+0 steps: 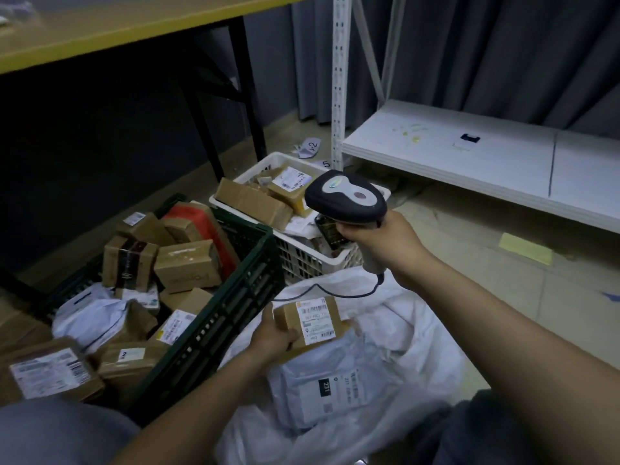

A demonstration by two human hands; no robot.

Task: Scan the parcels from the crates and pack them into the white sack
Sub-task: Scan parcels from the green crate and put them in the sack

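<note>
My left hand [273, 337] grips a small brown cardboard parcel [310, 322] with a white barcode label, held over the open mouth of the white sack [419, 333]. My right hand [382, 241] grips the handle of a grey barcode scanner [345, 196], raised above the parcel with its head pointing forward; its cable hangs down to the sack. A white mailer bag labelled 231 [322, 394] lies inside the sack. The dark green crate [221, 313] on the left holds several brown boxes and white mailers. Behind it, the white crate [298, 260] holds more brown parcels.
A yellow-edged table [100, 31] with black legs stands over the crates at the back left. A white metal shelf [469, 156] runs along the right, low above the floor. Paper scraps [310, 147] and a yellow sheet [525, 248] lie on the floor. More parcels [50, 374] sit at the lower left.
</note>
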